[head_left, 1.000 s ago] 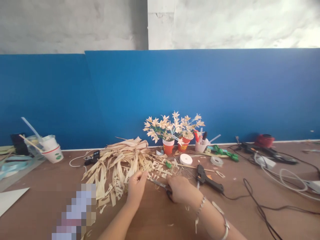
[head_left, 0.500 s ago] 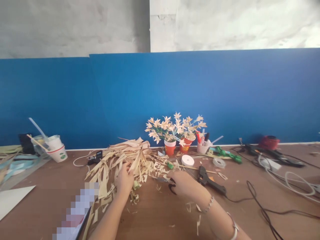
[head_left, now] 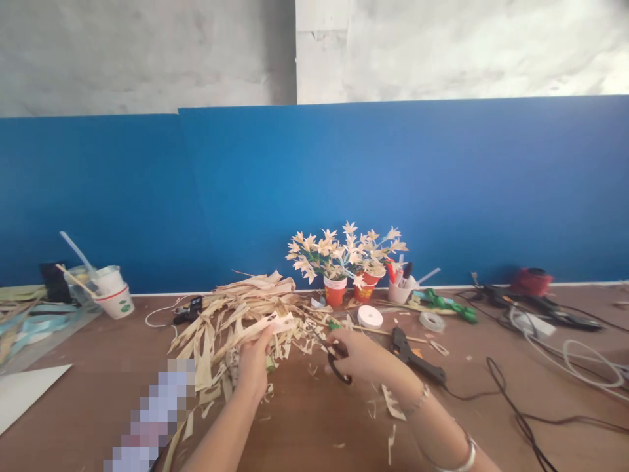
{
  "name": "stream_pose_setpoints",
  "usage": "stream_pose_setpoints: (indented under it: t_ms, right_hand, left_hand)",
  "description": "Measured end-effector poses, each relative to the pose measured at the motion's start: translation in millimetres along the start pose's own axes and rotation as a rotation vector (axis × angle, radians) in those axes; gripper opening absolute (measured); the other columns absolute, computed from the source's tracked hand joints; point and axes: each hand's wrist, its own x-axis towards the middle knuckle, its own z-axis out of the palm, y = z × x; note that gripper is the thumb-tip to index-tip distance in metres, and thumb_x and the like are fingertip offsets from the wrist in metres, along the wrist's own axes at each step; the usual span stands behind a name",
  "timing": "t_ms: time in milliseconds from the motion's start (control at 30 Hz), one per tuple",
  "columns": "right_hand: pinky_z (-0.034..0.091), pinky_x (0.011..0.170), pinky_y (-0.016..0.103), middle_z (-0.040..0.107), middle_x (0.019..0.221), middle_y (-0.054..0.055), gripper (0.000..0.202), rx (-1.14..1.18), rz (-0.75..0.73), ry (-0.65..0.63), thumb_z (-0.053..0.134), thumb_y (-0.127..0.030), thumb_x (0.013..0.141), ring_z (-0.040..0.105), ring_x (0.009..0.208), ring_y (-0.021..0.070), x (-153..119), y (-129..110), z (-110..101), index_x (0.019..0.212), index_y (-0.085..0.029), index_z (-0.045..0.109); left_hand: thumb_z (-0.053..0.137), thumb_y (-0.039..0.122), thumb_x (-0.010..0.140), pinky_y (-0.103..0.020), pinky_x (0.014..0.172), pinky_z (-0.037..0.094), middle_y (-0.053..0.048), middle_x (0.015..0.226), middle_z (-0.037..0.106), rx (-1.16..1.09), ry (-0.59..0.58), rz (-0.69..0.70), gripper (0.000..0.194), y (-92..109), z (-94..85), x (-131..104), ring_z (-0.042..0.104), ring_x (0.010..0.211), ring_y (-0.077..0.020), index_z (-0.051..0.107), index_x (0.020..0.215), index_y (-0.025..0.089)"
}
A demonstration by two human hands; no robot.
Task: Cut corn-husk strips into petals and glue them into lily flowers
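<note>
Between the fingers of my left hand (head_left: 254, 362) is a pale strip of dried husk (head_left: 281, 323), held up at the front of a heap of dried husks (head_left: 246, 298). My right hand (head_left: 356, 354) grips black-handled scissors (head_left: 340, 370), whose blades point left toward the strip. A gap separates the blade tips from the strip. Small husk scraps (head_left: 307, 342) lie around and under both hands. Just behind stand paper cups (head_left: 335, 293) holding flowers (head_left: 327, 246) made of pale petals.
A white tape roll (head_left: 369, 317), a black glue gun (head_left: 417, 359) and a clear tape roll (head_left: 432, 321) lie to the right, with cables (head_left: 515, 400) beyond. White cups (head_left: 116, 301) stand at left, near a blurred-out device (head_left: 152, 419). A blue partition (head_left: 295, 177) closes off the back.
My left hand has lifted a husk strip from the heap. My right hand has raised the scissors, their blades now turned up and left. A husk piece now lies near my right wrist.
</note>
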Motion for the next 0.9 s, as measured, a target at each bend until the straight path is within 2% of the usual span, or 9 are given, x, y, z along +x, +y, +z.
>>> stream_pose_setpoints:
  t_ms: [133,200,300,400,567,700,900]
  right_hand:
    - [0.036,0.051,0.021,0.058,0.065,-0.003,0.038,0.499,-0.026,-0.293,0.067,-0.047,0.068,0.052,0.056,0.0114,2.0,-9.6,12.3,0.089,-0.02,0.048]
    - [0.036,0.05,0.021,0.056,0.061,-0.004,0.043,0.627,-0.044,-0.325,0.065,-0.054,0.069,0.051,0.054,0.0104,3.5,-16.7,23.9,0.084,-0.02,0.045]
    - [0.036,0.05,0.02,0.055,0.059,-0.005,0.05,0.723,-0.085,-0.259,0.064,-0.061,0.066,0.05,0.052,0.0091,6.4,-26.1,43.4,0.082,-0.02,0.043]
    - [0.034,0.048,0.02,0.053,0.058,-0.006,0.054,0.825,-0.109,-0.15,0.065,-0.065,0.063,0.049,0.051,0.0086,10.2,-30.0,60.4,0.081,-0.02,0.042]
    - [0.034,0.045,0.02,0.048,0.058,-0.007,0.055,0.877,-0.127,-0.019,0.066,-0.066,0.06,0.048,0.046,0.0079,16.7,-27.7,77.6,0.078,-0.019,0.043]
    - [0.034,0.044,0.02,0.048,0.057,-0.007,0.053,0.884,-0.16,-0.008,0.067,-0.064,0.061,0.045,0.046,0.0073,17.6,-26.9,83.0,0.077,-0.019,0.043]
    - [0.034,0.043,0.02,0.046,0.057,-0.007,0.05,0.865,-0.18,0.024,0.067,-0.062,0.065,0.043,0.046,0.0071,18.9,-23.3,90.3,0.078,-0.02,0.044]
  left_hand:
    - [0.079,0.038,0.05,-0.023,0.054,0.038,0.003,0.055,0.058,-0.153,0.034,-0.084,0.031,-5.6,5.6,-6.8,0.05,0.052,-0.0097,0.062,0.06,0.014]
    - [0.079,0.037,0.051,-0.023,0.058,0.041,0.0,0.063,0.064,-0.179,0.04,-0.101,0.031,-9.3,7.0,-9.0,0.055,0.059,-0.0113,0.066,0.067,0.013]
    - [0.079,0.034,0.054,-0.026,0.067,0.045,-0.004,0.08,0.07,-0.198,0.005,-0.099,0.033,-12.8,8.0,-13.0,0.061,0.072,-0.0151,0.069,0.076,0.013]
    - [0.079,0.033,0.055,-0.028,0.071,0.046,-0.006,0.086,0.071,-0.222,-0.052,-0.105,0.035,-13.7,9.0,-17.8,0.062,0.077,-0.0178,0.07,0.08,0.012]
    - [0.08,0.033,0.054,-0.029,0.066,0.048,-0.007,0.076,0.071,-0.252,-0.095,-0.167,0.034,-11.6,11.2,-22.6,0.063,0.07,-0.0181,0.071,0.077,0.01]
    - [0.082,0.032,0.051,-0.028,0.066,0.049,-0.005,0.072,0.07,-0.301,-0.075,-0.163,0.033,-8.2,12.8,-23.9,0.062,0.065,-0.0159,0.071,0.074,0.011]
    - [0.082,0.032,0.052,-0.023,0.06,0.047,-0.001,0.065,0.068,-0.26,-0.051,-0.2,0.028,-8.7,12.7,-26.1,0.06,0.061,-0.0126,0.07,0.067,0.012]
